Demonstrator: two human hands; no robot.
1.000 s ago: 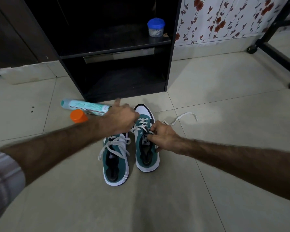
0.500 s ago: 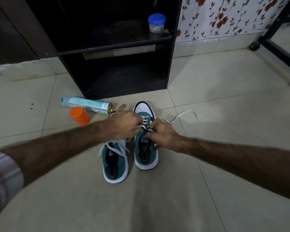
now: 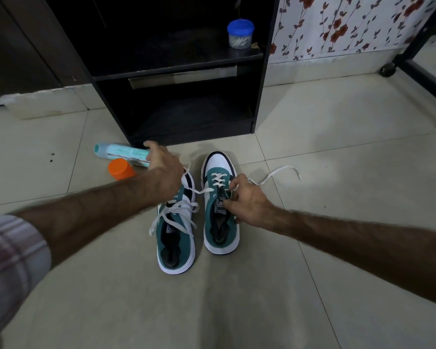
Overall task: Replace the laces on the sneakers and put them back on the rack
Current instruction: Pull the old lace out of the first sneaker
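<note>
Sneakers side by side on tiles: right hand (image 3: 247, 205) pinches the right sneaker (image 3: 220, 197) at its tongue; left hand (image 3: 165, 172) pulls its lace (image 3: 199, 191) taut.

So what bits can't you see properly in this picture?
- Left sneaker's toe: head view, the left hand covers it.
- Left hand's fingertips: motion blur, so its grip on the lace is unclear.
- Jar contents: too small and dim.
- Spray can label: too small to read.
</note>
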